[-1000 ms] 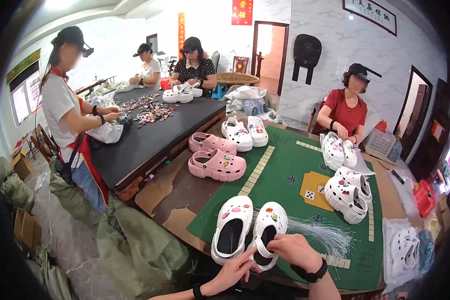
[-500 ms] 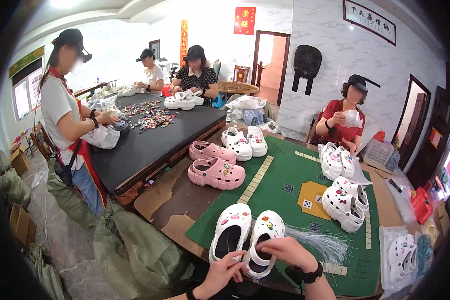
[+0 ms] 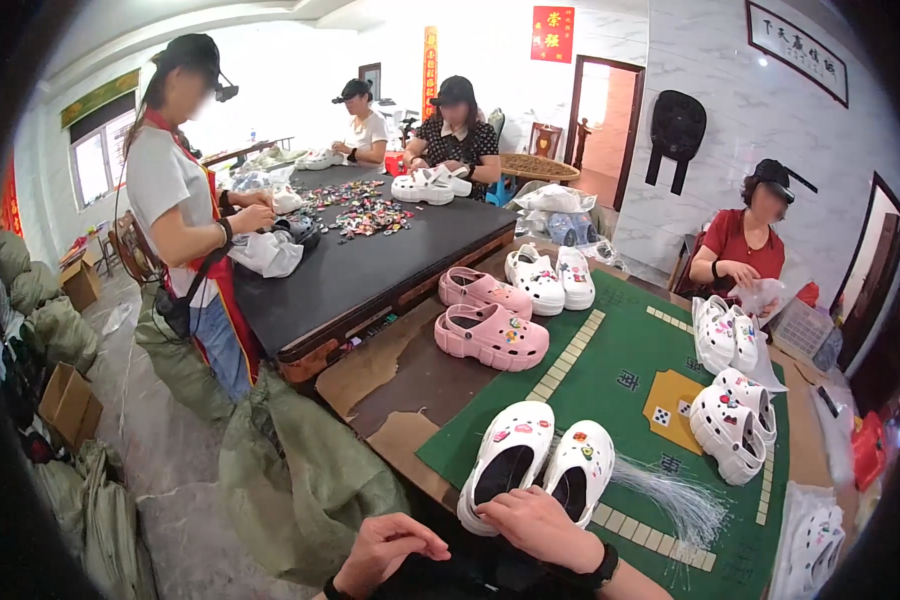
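Observation:
Two white clogs, the left clog (image 3: 518,432) and the right clog (image 3: 587,455), stand side by side before me, toes pointing away, with colourful charms on their tops. My right hand (image 3: 538,523) reaches across the right clog's heel, its bent fingers gripping the left clog's heel rim. Left of the shoes and apart from them, my left hand (image 3: 390,548) is raised with fingers curled together; anything between the fingertips is too small to make out. A fanned bundle of thin clear plastic strands (image 3: 675,500) lies beside the right clog.
Pink clogs (image 3: 492,338) and white clogs (image 3: 562,280) stand farther back on the green mat (image 3: 610,375). More white clogs (image 3: 732,425) stand at the right. Co-workers sit and stand around; a black table (image 3: 400,240) bears many loose charms. Green sacks (image 3: 290,480) lie on the floor.
My left hand has drawn away from the clogs to the left. My right hand has shifted from the right clog's opening to the left clog's heel. The view has turned left.

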A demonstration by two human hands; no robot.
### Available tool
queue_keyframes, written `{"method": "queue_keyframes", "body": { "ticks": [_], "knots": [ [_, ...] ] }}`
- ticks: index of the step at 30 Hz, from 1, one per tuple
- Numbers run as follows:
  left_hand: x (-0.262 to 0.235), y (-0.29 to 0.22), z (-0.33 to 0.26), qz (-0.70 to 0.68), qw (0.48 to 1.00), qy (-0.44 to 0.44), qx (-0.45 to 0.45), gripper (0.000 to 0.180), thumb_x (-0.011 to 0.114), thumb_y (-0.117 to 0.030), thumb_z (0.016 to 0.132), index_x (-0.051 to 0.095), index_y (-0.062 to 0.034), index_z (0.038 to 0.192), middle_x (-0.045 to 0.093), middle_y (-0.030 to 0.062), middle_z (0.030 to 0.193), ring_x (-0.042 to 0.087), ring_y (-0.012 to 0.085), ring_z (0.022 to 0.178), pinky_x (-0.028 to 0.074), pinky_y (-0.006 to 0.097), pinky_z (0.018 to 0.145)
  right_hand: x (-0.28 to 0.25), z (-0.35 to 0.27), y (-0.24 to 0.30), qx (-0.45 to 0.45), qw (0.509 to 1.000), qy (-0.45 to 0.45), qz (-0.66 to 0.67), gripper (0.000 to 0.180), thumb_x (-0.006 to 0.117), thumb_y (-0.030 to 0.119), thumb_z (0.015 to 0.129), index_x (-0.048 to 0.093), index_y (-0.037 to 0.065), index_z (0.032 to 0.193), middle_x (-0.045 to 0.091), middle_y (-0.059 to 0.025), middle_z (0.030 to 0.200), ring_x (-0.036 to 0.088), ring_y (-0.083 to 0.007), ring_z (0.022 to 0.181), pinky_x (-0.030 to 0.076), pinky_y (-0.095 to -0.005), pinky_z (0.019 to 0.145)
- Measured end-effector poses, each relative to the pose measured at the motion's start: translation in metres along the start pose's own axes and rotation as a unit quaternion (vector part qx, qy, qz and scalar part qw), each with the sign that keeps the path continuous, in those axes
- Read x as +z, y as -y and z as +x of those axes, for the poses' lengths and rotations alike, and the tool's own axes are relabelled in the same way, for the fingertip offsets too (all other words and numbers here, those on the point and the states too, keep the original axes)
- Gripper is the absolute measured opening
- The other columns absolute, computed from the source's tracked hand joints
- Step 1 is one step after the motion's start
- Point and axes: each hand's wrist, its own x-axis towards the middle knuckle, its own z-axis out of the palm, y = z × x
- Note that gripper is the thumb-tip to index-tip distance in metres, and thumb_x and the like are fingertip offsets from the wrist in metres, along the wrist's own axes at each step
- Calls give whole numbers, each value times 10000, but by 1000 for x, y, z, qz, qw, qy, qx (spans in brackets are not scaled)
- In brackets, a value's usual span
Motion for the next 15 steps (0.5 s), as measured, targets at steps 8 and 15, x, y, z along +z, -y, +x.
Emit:
{"method": "queue_keyframes", "body": {
  "ticks": [8, 15],
  "knots": [
    [37, 3, 18, 53, 987, 81, -124, 288, 479, -87, 1044, 568, 75, 1266, 646, 143, 1226, 656, 216, 1104, 524, 330, 958, 5, -4, -1, 76, 996, 38, 35, 193, 577, 185, 922, 647, 103, 1082, 681, -106, 870, 677, -302, 835, 522, -422, 709],
    [49, 63, 46, 141, 961, 185, -150, 283, 518, -109, 1029, 586, 33, 1264, 659, 72, 1162, 660, 157, 1064, 521, 289, 904, -5, -6, -13, 205, 954, 24, 217, 248, 540, 191, 1003, 664, 57, 1172, 719, -120, 1003, 707, -229, 938, 541, -332, 838]
  ]
}}
